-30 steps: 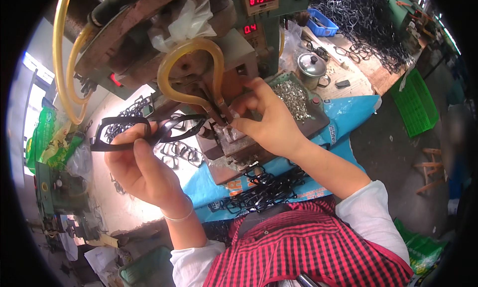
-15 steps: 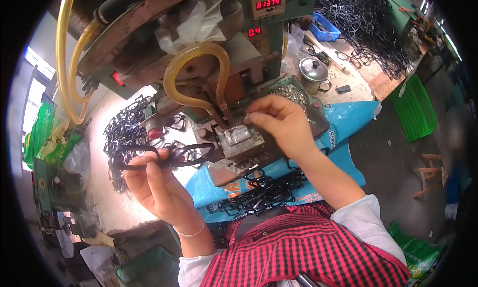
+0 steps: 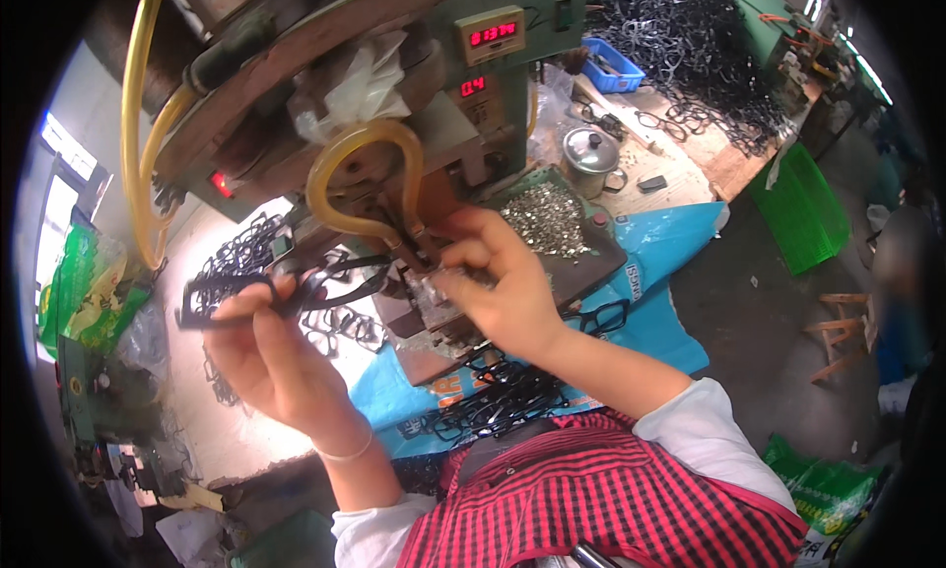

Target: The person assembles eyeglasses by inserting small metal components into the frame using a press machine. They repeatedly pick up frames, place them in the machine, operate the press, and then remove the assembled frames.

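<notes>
My left hand (image 3: pixel 281 366) is closed around the middle of a black eyeglass frame (image 3: pixel 345 295), raised beside the machine on its left. The frame has no lenses that I can make out. My right hand (image 3: pixel 507 292) is pinched, its fingertips at the small metal block (image 3: pixel 434 307) under the machine's head. Whatever sits between those fingertips is hidden or too small to name. Just above the fingertips, a looped yellow tube (image 3: pixel 317 184) runs down to two metal prongs. Right of the block lies a heap of small shiny metal parts (image 3: pixel 544 218) in a tray.
More black eyeglass frames (image 3: pixel 503 400) lie piled on a blue plastic sheet (image 3: pixel 660 336) before me. Others are heaped on the left tabletop and at the far right. A lidded metal pot (image 3: pixel 591 154) and a blue basket (image 3: pixel 613 67) stand to the right. A green crate (image 3: pixel 803 208) is beyond.
My right hand has moved left and down, from beside the prongs to the metal block, uncovering more of the metal parts. My left hand still holds the eyeglass frame. The whole view has shifted somewhat.
</notes>
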`<state>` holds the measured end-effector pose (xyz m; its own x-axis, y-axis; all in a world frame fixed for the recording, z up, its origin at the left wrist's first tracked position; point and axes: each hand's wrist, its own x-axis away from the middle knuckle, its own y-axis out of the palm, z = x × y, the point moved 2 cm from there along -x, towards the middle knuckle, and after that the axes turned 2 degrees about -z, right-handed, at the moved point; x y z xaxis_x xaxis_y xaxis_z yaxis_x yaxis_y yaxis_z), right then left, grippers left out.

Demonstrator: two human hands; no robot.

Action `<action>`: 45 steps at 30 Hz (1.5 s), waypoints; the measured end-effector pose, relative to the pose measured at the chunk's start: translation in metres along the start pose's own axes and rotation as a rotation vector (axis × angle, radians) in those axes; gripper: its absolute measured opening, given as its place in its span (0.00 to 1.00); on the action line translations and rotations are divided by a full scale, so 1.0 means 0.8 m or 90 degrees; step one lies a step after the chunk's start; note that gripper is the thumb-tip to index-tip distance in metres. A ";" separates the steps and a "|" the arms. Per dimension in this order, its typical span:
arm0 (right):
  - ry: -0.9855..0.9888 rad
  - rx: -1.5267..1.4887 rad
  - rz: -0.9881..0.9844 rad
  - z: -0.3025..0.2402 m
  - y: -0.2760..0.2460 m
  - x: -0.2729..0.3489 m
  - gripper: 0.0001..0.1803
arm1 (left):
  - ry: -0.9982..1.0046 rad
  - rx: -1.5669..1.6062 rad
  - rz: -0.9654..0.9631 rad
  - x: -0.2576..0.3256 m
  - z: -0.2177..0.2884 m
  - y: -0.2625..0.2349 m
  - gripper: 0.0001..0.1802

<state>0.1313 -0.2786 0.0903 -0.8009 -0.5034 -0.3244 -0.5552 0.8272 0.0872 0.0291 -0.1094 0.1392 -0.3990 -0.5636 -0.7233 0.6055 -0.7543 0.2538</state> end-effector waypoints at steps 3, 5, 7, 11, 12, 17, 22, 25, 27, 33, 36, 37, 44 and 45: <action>-0.100 0.149 -0.092 -0.021 -0.018 0.017 0.41 | 0.052 -0.045 -0.051 0.028 0.013 0.006 0.04; -0.193 0.408 -0.100 -0.033 -0.056 0.019 0.31 | 0.133 -0.104 -0.125 0.062 0.022 0.010 0.03; -0.129 0.658 -0.014 -0.019 -0.112 0.035 0.22 | 0.165 -0.158 -0.257 0.089 0.018 0.007 0.03; -0.007 0.868 0.126 0.056 -0.166 0.059 0.13 | 0.346 -0.292 -0.465 0.087 0.008 0.041 0.12; -0.081 0.869 0.148 0.072 -0.160 0.052 0.12 | 0.373 -0.305 -0.472 0.090 -0.003 0.044 0.12; -0.012 0.829 0.131 0.093 -0.149 0.006 0.05 | 0.327 -0.344 -0.524 0.093 -0.010 0.051 0.08; -0.104 0.712 0.227 0.108 -0.163 -0.014 0.10 | 0.343 -0.314 -0.552 0.094 -0.016 0.037 0.10; -0.240 0.721 0.039 0.132 -0.155 -0.007 0.15 | 0.349 -0.303 -0.563 0.092 -0.013 0.056 0.12; -0.330 0.788 -0.047 0.126 -0.143 -0.016 0.16 | 0.344 -0.285 -0.547 0.089 -0.005 0.052 0.11; -0.201 0.643 0.131 0.115 -0.155 -0.031 0.08 | 0.352 -0.430 -0.553 0.076 0.013 0.043 0.17; -0.153 0.552 0.208 0.084 -0.161 0.005 0.06 | 0.333 -0.556 -0.517 0.042 -0.025 -0.016 0.18; -0.149 0.541 0.209 0.079 -0.161 0.011 0.06 | 0.326 -0.598 -0.501 0.035 -0.038 -0.040 0.18; -0.159 0.413 0.194 0.082 -0.133 0.002 0.06 | 0.006 -1.004 -0.650 0.049 -0.158 -0.177 0.18; -0.144 0.418 0.191 0.081 -0.134 0.009 0.06 | -0.012 -0.987 -0.610 0.040 -0.166 -0.183 0.18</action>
<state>0.1996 -0.3543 0.0180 -0.7915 -0.2286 -0.5668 -0.0168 0.9352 -0.3537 0.0185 0.0277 -0.0065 -0.9544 -0.1849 -0.2344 0.2039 0.1694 -0.9642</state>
